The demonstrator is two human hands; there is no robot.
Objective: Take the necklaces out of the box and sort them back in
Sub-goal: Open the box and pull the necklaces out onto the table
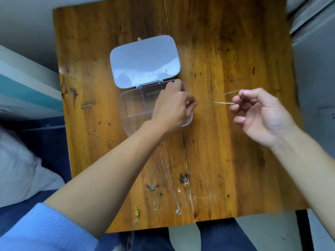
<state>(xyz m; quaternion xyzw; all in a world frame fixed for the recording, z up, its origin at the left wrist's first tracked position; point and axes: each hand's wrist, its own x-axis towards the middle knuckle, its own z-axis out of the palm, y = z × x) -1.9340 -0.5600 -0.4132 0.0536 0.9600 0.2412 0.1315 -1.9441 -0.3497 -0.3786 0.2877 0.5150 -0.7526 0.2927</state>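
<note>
A clear plastic box (134, 105) lies open on the wooden table (226, 60), its lid (145, 60) folded flat behind it. Dividers split the box into compartments, and the ones I can see look empty. My left hand (172, 109) hovers over the box's right side and pinches one end of a thin silver chain (220, 102). My right hand (261, 113) pinches the chain's other part, so it is stretched between both hands above the table. Several necklaces with small pendants (152, 186) lie stretched out near the table's front edge.
Two short gold chains (94, 133) lie at the table's left front. A dark pendant (184, 178) rests right of the laid-out necklaces. A small gold piece (139, 39) sits behind the lid. Beyond the table's left edge are a white cushion and a blue surface.
</note>
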